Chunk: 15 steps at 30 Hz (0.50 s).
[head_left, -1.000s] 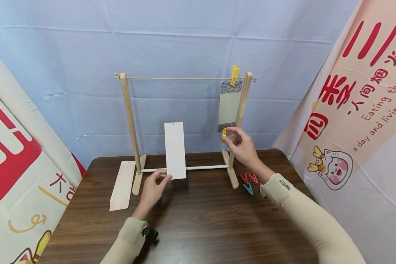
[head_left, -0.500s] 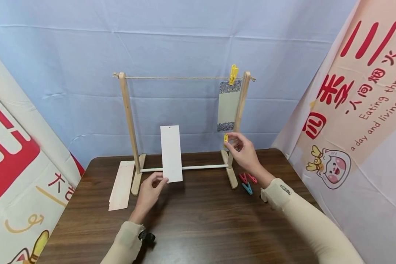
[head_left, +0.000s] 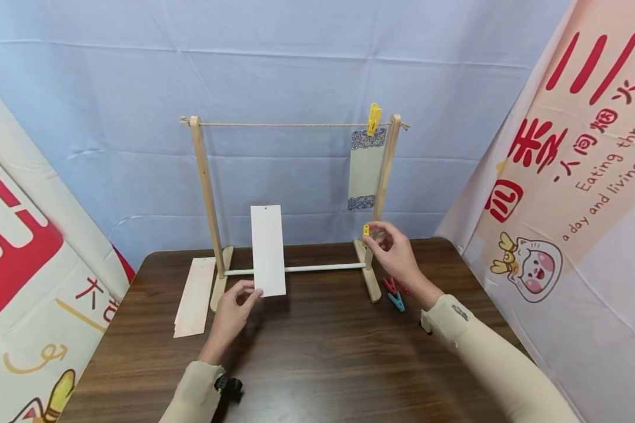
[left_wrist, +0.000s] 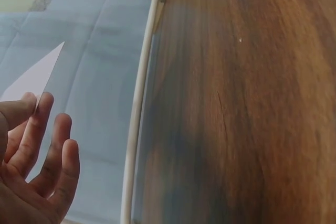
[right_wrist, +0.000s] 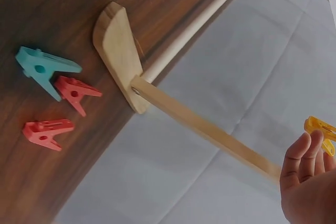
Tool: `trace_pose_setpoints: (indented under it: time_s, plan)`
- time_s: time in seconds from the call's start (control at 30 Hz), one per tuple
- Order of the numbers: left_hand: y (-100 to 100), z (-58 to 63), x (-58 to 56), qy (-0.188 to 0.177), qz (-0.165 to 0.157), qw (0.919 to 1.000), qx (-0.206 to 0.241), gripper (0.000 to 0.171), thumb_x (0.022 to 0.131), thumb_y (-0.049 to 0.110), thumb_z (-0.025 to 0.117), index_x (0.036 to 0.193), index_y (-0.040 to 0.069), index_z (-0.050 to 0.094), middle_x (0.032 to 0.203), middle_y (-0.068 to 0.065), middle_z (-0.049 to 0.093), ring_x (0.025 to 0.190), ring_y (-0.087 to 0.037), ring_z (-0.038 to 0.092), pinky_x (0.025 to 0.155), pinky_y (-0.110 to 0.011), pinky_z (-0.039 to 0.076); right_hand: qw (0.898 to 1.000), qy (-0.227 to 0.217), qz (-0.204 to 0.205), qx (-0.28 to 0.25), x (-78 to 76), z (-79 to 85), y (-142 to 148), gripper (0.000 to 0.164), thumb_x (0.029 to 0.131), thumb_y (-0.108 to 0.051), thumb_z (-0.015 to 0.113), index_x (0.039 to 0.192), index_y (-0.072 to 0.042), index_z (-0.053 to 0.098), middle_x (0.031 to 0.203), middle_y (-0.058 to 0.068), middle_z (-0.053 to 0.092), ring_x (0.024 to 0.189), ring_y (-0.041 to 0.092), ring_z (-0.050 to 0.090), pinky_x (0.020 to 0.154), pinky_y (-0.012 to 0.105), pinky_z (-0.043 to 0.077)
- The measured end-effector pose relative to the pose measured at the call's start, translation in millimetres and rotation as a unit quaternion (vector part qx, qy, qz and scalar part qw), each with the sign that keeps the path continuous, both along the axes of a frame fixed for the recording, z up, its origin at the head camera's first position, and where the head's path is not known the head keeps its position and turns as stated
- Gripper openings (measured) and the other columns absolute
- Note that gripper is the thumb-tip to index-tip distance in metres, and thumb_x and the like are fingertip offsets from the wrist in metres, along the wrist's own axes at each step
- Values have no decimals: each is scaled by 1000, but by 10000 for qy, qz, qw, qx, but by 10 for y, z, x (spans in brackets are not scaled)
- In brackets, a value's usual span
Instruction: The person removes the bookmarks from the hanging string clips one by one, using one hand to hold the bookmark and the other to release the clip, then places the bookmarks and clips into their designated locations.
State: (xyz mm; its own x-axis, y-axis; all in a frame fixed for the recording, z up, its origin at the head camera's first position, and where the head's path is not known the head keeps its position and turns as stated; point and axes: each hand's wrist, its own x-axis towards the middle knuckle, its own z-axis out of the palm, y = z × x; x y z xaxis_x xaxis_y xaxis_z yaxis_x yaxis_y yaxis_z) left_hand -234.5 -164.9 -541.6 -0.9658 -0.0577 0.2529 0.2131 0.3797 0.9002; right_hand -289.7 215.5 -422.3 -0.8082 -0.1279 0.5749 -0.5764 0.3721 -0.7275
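Note:
My left hand point(head_left: 231, 311) pinches a white card point(head_left: 268, 249) by its lower left corner, holding it upright with a small hole at its top. In the left wrist view the thumb and index finger grip the card point(left_wrist: 39, 77) while the other fingers stay loose. My right hand point(head_left: 394, 249) pinches a yellow clothespin point(head_left: 366, 230) near the rack's right post. The right wrist view shows that clothespin point(right_wrist: 320, 129) at the fingertips. Another yellow clothespin point(head_left: 373, 120) fastens a patterned card point(head_left: 365, 170) to the rope point(head_left: 291, 124) of the wooden rack point(head_left: 205, 188).
Two red clothespins point(right_wrist: 48, 132) and a teal clothespin point(right_wrist: 46, 69) lie on the table point(head_left: 317, 364) right of the rack's foot. Several pale cards point(head_left: 194, 299) lie stacked at the left. A white rod point(head_left: 325, 268) joins the rack's feet. Behind hangs a light blue cloth point(head_left: 291, 64).
My left hand has moved left and a little lower with the white card. My right hand has come down slightly and to the right, still pinching the yellow clothespin.

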Motion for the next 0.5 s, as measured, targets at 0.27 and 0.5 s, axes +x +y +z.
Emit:
trace_pose_setpoints:
  time_s: [0.27,0.5]
  plan:
    - [-90,-29,37,-142,117,9998,-98,14,101,18,78,111,10,75,98,-11,81,96,-40,77,78,-24,53,9999,-140,-76,43,43,-87,53,32,99,4,75,130,10,66,110,28,71,76,30,62,64,20,48]
    - [-186,-50,62,-214,97,9997,-120,14,101,16,77,113,8,74,98,-11,80,96,-39,77,78,-23,54,9995,-180,-240,61,9,-273,155,32,98,4,75,129,11,66,112,29,72,77,29,63,66,21,51]
